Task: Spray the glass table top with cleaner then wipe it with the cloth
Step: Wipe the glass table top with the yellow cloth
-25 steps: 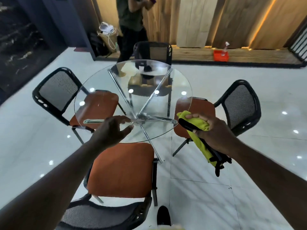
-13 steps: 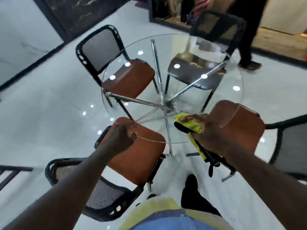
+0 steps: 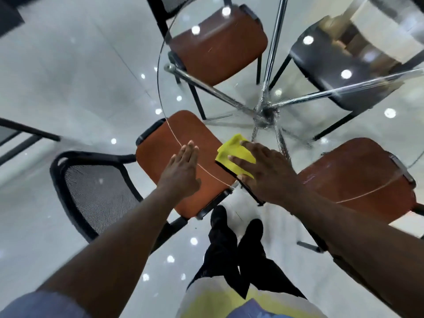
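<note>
The round glass table top (image 3: 229, 104) fills the upper middle, its thin rim curving past both of my hands. A yellow cloth with a black edge (image 3: 234, 154) lies flat on the glass near the rim. My right hand (image 3: 266, 171) presses on the cloth with straight, spread fingers. My left hand (image 3: 183, 168) rests flat at the rim, just left of the cloth, fingers straight and together. No spray bottle is in view.
Chrome legs (image 3: 266, 113) meet under the glass centre. Orange-seated chairs stand below the table: one under my left hand (image 3: 165, 143), one far (image 3: 218, 44), one right (image 3: 358, 177). A dark-seated chair (image 3: 339, 65) is at the far right. My legs (image 3: 231, 246) stand on the white tile floor.
I have come close and the view has tipped down over the table. My right hand went from gripping the cloth in the air to pressing it flat on the glass. My left hand has flattened at the rim.
</note>
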Motion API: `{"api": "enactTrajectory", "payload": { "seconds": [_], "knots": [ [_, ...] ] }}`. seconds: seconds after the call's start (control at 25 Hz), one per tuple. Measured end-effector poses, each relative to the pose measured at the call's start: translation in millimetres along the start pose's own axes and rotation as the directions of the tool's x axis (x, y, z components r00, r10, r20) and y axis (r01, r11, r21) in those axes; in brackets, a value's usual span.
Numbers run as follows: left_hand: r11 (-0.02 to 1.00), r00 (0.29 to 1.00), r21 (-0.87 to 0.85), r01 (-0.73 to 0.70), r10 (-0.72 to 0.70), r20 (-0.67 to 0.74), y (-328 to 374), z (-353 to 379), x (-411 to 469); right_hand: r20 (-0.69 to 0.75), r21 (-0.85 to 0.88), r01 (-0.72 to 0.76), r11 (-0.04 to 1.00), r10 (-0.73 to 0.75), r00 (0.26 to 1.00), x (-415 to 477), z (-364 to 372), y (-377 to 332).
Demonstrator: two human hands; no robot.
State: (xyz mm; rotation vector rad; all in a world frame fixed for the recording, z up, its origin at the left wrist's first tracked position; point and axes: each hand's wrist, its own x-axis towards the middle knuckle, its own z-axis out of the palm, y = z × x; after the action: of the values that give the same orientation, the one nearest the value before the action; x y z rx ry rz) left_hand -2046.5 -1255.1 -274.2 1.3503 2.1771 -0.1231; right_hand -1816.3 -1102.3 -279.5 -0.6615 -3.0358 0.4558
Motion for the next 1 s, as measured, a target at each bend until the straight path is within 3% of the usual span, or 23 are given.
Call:
{"api": "enactTrajectory", "payload": {
  "seconds": [0.08, 0.28, 0.48, 0.8, 1.0],
  "knots": [
    [1.000, 1.000, -0.023, 0.011, -0.012, -0.016, -1.9, 16.2, 2.1, -0.052, -0.058, 0.071, 0.996, -0.074, 0.996, -0.6, 20.1, 8.7],
    [0.994, 1.000, -0.107, 0.008, -0.010, -0.023, -10.8, 23.9, 7.9, -0.020, -0.063, 0.076, 0.995, -0.078, 0.997, 26.8, 58.2, -0.2],
    [0.971, 0.997, -0.236, 0.045, -0.058, -0.047, -22.8, 11.2, 13.5, 0.046, -0.079, 0.196, 0.977, -0.193, 0.980, 78.5, 66.2, -1.3],
    [0.952, 0.993, -0.302, 0.042, -0.074, -0.095, -8.7, 20.5, 6.5, 0.064, -0.157, 0.341, 0.927, -0.335, 0.940, -39.8, 58.7, 57.0],
    [0.952, 0.986, -0.305, 0.012, -0.062, -0.155, -19.1, 18.7, 9.2, 0.095, -0.167, 0.487, 0.858, -0.477, 0.874, 21.9, 63.5, 26.1]
  ]
}}
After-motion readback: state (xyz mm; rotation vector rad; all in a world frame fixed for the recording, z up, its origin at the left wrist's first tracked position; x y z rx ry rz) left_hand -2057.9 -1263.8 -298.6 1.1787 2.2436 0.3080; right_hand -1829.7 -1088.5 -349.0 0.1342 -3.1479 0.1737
